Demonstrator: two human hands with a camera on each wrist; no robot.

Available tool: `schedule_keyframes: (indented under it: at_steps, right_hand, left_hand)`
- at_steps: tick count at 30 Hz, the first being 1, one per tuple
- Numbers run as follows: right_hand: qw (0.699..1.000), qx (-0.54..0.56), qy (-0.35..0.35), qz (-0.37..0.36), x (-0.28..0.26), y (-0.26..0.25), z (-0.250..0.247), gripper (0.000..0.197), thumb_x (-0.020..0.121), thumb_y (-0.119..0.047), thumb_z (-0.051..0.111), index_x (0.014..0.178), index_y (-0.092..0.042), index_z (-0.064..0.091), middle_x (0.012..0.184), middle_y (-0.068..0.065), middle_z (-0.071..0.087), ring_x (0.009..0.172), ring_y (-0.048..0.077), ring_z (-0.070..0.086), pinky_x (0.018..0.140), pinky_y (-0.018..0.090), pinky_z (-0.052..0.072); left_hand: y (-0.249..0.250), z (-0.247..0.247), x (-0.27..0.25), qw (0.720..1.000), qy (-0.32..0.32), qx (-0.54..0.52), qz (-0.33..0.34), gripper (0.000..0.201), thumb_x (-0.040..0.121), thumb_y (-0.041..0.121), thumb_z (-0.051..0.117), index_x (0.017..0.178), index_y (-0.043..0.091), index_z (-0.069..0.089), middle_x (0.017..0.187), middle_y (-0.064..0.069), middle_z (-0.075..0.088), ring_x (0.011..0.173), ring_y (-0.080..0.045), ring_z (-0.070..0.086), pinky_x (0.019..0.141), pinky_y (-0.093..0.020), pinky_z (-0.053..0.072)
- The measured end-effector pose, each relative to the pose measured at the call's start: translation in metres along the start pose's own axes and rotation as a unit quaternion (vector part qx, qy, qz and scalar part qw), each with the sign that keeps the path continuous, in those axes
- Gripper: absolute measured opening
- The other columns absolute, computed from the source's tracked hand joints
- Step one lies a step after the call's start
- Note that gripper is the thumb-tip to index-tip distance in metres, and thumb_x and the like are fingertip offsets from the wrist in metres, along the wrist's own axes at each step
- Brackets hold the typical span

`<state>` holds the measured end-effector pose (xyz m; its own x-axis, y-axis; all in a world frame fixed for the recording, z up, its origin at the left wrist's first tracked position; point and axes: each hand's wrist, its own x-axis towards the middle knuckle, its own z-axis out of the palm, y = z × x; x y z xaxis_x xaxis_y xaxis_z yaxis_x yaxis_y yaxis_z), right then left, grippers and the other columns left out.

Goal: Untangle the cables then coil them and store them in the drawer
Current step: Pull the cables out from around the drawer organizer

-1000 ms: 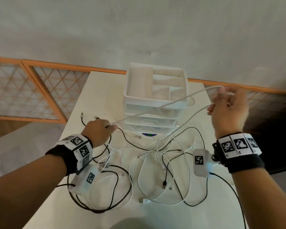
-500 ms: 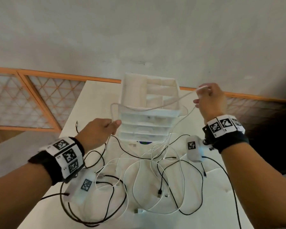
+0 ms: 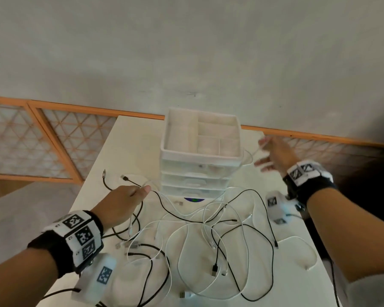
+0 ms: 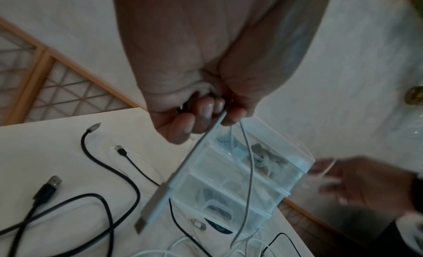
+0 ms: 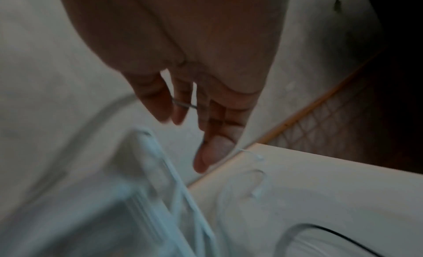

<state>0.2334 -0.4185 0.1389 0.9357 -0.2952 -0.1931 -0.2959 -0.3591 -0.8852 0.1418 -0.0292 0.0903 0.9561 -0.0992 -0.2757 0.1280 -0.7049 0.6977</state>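
My left hand [image 3: 145, 189] pinches a white cable [image 4: 199, 145] just left of the drawer unit [image 3: 200, 155]. The cable's USB plug [image 4: 142, 223] dangles below the fingers [image 4: 206, 114]. My right hand [image 3: 264, 151] hovers, blurred, to the right of the unit with fingers spread and straight [image 5: 160, 105]. A thin white strand runs past those fingers without being gripped. A tangle of black and white cables [image 3: 208, 229] lies on the white table [image 3: 124, 151] in front of the unit, whose drawers [image 3: 193, 176] are closed.
The unit's top is an open tray with compartments [image 3: 217, 129]. Two black plug ends [image 3: 104, 173] lie at the table's left. A white cable loop [image 3: 306, 255] lies near the right edge. An orange-framed lattice screen [image 3: 53, 140] stands behind.
My right hand dropped lower beside the drawer unit and spread its fingers, letting go of the white cable. The stretched cable went slack. My left hand kept its pinch.
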Motion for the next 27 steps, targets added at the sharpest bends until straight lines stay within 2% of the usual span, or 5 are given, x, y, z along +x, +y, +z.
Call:
schedule_keyframes:
  at_steps: [4,7,10,14,27]
  right_hand:
    - [0.947,-0.279,-0.088,0.13,-0.023,0.061,0.011,0.053,0.089,-0.009,0.047,0.134,-0.037,0.05,0.101,0.004,0.063,0.071,0.025,0.071,0.054,0.028,0.05]
    - [0.955,-0.293,-0.027,-0.045,-0.062,0.052,0.041,0.035,0.086,-0.015,0.063,0.118,-0.03,0.066,0.094,-0.005,0.068,0.079,0.006,0.067,0.073,0.019,0.044]
    - [0.949,-0.143,-0.111,-0.259,-0.12,0.019,0.094,0.035,0.083,-0.012,0.077,0.115,-0.025,0.07,0.095,-0.006,0.065,0.064,-0.007,0.057,0.063,0.006,0.039]
    - [0.916,-0.104,-0.164,-0.35,-0.142,-0.002,0.129,0.037,0.087,-0.011,0.074,0.121,-0.023,0.069,0.103,-0.001,0.065,0.063,-0.005,0.055,0.06,0.009,0.039]
    - [0.954,-0.119,-0.111,-0.252,-0.133,-0.002,0.119,0.024,0.082,-0.014,0.078,0.07,-0.028,0.061,0.074,-0.016,0.058,0.048,0.007,0.05,0.055,0.011,0.035]
  left_hand:
    - [0.005,-0.003,-0.004,0.999,-0.009,-0.038,0.008,0.051,0.097,0.054,0.042,0.07,0.013,0.029,0.06,0.004,0.024,0.056,-0.014,0.026,0.058,-0.03,0.025]
    - [0.016,0.002,-0.004,0.996,-0.057,-0.069,0.022,0.05,0.097,0.057,0.039,0.07,0.016,0.031,0.063,0.002,0.025,0.058,-0.015,0.027,0.062,-0.031,0.027]
    - [0.035,0.012,-0.003,0.979,-0.119,-0.163,0.034,0.05,0.1,0.055,0.041,0.067,0.017,0.042,0.063,-0.002,0.03,0.062,-0.021,0.028,0.063,-0.033,0.028]
    - [0.052,0.02,-0.004,0.971,-0.142,-0.177,0.076,0.04,0.089,0.049,0.052,0.067,0.016,0.051,0.057,0.003,0.041,0.052,-0.01,0.037,0.06,-0.03,0.031]
    - [0.017,0.015,-0.017,0.987,-0.117,0.0,0.112,0.044,0.1,0.049,0.041,0.075,0.013,0.04,0.067,0.003,0.033,0.063,-0.012,0.033,0.064,-0.027,0.033]
